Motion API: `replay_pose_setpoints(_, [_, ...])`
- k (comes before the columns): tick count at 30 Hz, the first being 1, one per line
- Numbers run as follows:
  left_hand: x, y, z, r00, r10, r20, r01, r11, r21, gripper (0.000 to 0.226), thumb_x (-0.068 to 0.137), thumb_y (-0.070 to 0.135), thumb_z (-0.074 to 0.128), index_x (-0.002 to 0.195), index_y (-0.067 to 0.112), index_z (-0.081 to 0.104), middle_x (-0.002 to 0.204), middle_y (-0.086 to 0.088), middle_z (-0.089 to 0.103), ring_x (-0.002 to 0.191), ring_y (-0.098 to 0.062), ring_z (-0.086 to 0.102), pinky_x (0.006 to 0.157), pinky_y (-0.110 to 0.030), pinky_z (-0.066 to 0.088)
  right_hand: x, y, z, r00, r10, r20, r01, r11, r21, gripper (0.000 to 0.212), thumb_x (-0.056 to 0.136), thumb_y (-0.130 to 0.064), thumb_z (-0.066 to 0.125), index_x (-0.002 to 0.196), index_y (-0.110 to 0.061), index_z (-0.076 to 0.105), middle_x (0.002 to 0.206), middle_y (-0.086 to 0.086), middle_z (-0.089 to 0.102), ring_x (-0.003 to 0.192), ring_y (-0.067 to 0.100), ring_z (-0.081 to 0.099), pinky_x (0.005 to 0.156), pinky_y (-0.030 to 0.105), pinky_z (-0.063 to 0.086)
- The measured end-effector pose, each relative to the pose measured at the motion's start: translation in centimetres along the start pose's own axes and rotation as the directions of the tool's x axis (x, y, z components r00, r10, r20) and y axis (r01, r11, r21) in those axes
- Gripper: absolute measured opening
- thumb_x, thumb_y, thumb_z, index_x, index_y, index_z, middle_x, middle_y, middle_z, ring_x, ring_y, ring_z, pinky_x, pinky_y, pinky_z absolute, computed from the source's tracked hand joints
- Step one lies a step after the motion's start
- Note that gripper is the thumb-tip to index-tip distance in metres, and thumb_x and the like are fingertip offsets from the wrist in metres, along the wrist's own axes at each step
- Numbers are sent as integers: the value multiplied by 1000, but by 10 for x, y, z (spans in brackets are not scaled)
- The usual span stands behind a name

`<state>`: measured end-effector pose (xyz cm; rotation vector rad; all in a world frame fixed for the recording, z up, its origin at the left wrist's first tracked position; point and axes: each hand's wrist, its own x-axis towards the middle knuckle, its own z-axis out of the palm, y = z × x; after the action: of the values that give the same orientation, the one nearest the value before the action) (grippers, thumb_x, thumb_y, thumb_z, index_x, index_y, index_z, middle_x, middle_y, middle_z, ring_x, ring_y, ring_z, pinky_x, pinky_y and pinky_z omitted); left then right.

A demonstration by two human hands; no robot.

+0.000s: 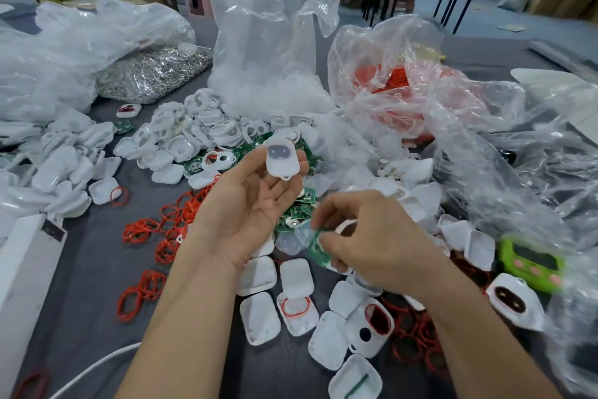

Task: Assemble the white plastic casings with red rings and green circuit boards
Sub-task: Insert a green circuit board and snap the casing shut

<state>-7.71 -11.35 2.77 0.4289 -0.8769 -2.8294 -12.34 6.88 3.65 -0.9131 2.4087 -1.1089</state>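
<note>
My left hand (255, 201) is raised palm up over the table and pinches a white plastic casing (281, 159) with a dark oval window between thumb and fingertips. Below and to the right, my right hand (372, 233) pinches a green circuit board (316, 245) together with a small clear part; this area is blurred. Loose red rings (168, 227) lie left of my left forearm. Several white casing halves (259, 317) lie under my wrists, one with a red ring (296, 306) seated in it. More green boards (299, 204) lie between my hands.
Clear plastic bags (275, 42) stand behind the piles, one holding red rings (394, 81), another metal parts (152, 75). A heap of white casings (194, 136) fills the middle left. A green timer (530, 264) sits at the right. A white box (22, 269) stands at the left edge.
</note>
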Motion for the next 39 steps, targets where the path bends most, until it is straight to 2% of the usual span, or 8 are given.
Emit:
replay_pose_setpoints(3, [0, -1, 0, 1000, -3, -6, 3, 1000, -15, 38, 84, 24, 64, 113, -1, 68, 104, -18, 76, 88, -26, 76, 80, -30, 63, -2, -3, 6, 995, 48, 86, -23, 960, -280, 16, 85, -16, 70, 85, -31, 69, 82, -12, 71, 67, -1, 63, 59, 9, 47])
replay_pose_setpoints(6, [0, -5, 1, 1000, -14, -6, 14, 1000, -21, 39, 83, 21, 66, 115, -1, 67, 102, -19, 75, 88, -27, 75, 80, -31, 63, 3, -3, 7, 995, 86, 55, -59, 924, -378, 16, 88, -15, 70, 87, -31, 67, 86, -9, 72, 76, 5, 65, 68, 21, 55])
replay_pose_setpoints(11, [-1, -4, 0, 1000, -18, 7, 18, 999, -38, 37, 83, 21, 66, 114, -1, 67, 103, -19, 75, 89, -28, 75, 81, -31, 62, 9, 4, 0, 987, 132, -86, -156, 893, -421, 18, 89, -14, 71, 87, -31, 71, 87, -5, 73, 78, 13, 68, 74, 30, 59])
replay_pose_setpoints(15, [0, -3, 0, 1000, -12, 8, 12, 999, -34, 37, 84, 20, 66, 115, -1, 67, 102, -20, 75, 88, -29, 75, 79, -32, 63, 8, 5, 6, 991, 93, -94, -122, 916, -382, 22, 88, -17, 72, 84, -36, 62, 82, -10, 68, 70, 4, 62, 58, 17, 48])
replay_pose_setpoints(17, [0, -4, 0, 1000, -9, 2, 9, 1000, -26, 37, 85, 21, 66, 116, -1, 66, 103, -20, 74, 89, -29, 75, 79, -32, 63, 8, 4, 8, 995, 77, -61, -95, 905, -414, 25, 87, -14, 72, 85, -36, 59, 82, -9, 65, 68, 5, 60, 56, 21, 47])
replay_pose_setpoints(23, [0, -5, -2, 1000, -11, 13, 11, 1000, -19, 37, 88, 21, 65, 118, 0, 66, 106, -21, 74, 91, -28, 75, 78, -32, 63, 18, -2, 9, 994, 95, -53, -109, 877, -469, 20, 85, -7, 69, 94, -25, 69, 94, 4, 72, 82, 22, 68, 73, 37, 59])
replay_pose_setpoints(30, [1, -8, -2, 1000, -19, 22, 19, 1000, -16, 37, 88, 22, 66, 117, 0, 67, 108, -21, 75, 92, -29, 76, 74, -32, 62, 15, -3, 13, 988, 120, -93, -149, 876, -459, 20, 84, -4, 65, 94, -22, 66, 86, 7, 67, 79, 26, 65, 71, 41, 58])
replay_pose_setpoints(39, [1, -9, -5, 999, -28, 41, 29, 1000, -12, 43, 83, 23, 69, 119, -1, 66, 108, -21, 74, 93, -28, 76, 73, -31, 62, 10, -8, 17, 987, 96, -125, -145, 865, -479, 18, 85, -5, 63, 97, -19, 64, 95, 6, 67, 84, 27, 63, 73, 39, 56])
